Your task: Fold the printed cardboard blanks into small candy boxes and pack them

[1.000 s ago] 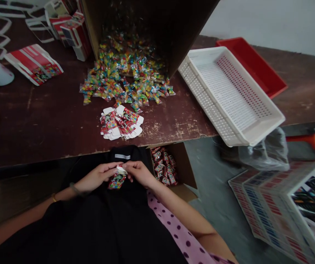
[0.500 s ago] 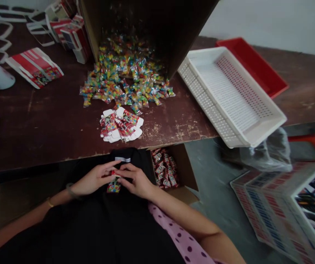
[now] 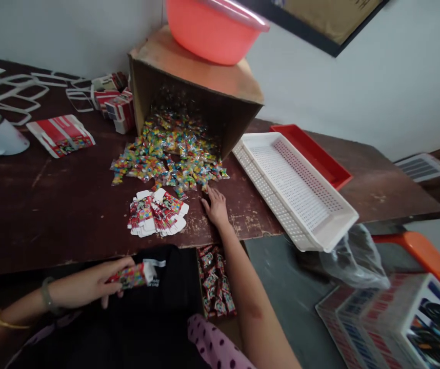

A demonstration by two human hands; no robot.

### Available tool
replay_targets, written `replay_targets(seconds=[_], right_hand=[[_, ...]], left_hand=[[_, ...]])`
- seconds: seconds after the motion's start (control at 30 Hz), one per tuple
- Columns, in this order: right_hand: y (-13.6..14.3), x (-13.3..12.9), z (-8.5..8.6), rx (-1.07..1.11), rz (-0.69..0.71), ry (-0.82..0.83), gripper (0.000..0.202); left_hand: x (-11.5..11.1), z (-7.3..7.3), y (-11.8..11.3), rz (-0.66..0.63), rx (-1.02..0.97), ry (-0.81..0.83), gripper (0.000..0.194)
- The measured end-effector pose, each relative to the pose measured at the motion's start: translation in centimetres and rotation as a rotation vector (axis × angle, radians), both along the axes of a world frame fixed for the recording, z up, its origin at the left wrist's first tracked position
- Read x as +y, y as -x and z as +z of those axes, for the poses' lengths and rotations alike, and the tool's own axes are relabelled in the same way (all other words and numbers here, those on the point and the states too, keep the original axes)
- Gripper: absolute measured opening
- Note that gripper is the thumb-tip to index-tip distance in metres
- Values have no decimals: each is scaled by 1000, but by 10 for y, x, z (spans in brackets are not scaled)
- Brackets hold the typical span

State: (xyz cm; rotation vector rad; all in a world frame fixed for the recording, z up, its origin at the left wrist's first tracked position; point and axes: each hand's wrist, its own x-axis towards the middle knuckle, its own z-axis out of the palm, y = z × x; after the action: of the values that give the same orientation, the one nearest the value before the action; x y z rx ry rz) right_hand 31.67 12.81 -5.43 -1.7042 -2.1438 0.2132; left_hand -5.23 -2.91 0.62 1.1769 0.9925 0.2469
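My left hand is closed around a small, colourful candy box, held over my lap with its white end flap pointing right. My right hand reaches onto the table, fingers stretched out at the near edge of a heap of small clear candy packets. Whether its fingertips touch a packet is hard to tell. The heap spills from a cardboard box lying on its side. Left of my right hand lies a fanned stack of flat candy boxes.
A white perforated basket overlaps a red tray on the right. Below the table edge, a carton holds several filled candy boxes. A mug and red-and-white packaging stand left. A pink basin tops the cardboard box.
My right hand has let go of the candy box and moved up to the candy packets. My left hand keeps the box, now further left. The view has tilted upward.
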Motion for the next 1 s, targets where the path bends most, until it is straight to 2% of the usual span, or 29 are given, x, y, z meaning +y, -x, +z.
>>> replay_targets(seconds=[0.1,0.17,0.23,0.33,0.4,0.43,0.5,0.6,0.67,0.73,0.8,0.87,0.93,1.0], right_hand=[[8,-61,-16,-16,-31,-51,45],[14,-77,-18,-4,-65,-65,45],[18,-63,-12,19,-89,-84,47],[19,-17,-2,-3,-44,-69,46],[17,-1,2,-50,24,-18,46],[15,-3,2,-66,54,0,47],[12,-31,-2,-67,114,6,53],[12,-105,-12,23,206,2,67],[21,-151,-12,182,193,5,43],[38,-178,-1,438,121,51,29],[60,-183,16,703,36,135,28],[79,-172,34,852,-33,187,26],[91,-155,47,870,-64,180,17],[96,-144,54,794,-13,149,12]], left_hand=[[9,-6,-17,115,-122,145,53],[13,-9,-38,222,-234,189,49],[15,-10,-64,246,-326,247,45],[15,-8,-99,108,-366,265,42],[16,-5,-110,60,-372,248,41],[17,-4,-110,70,-376,239,41],[21,-3,-100,143,-386,234,41],[25,-7,-77,262,-376,258,44],[25,-11,-69,295,-330,260,44],[23,-16,-71,299,-276,248,50],[18,-20,-78,265,-222,209,57],[13,-22,-87,208,-170,112,58],[9,-22,-92,168,-132,3,54],[6,-21,-91,168,-124,-54,50]])
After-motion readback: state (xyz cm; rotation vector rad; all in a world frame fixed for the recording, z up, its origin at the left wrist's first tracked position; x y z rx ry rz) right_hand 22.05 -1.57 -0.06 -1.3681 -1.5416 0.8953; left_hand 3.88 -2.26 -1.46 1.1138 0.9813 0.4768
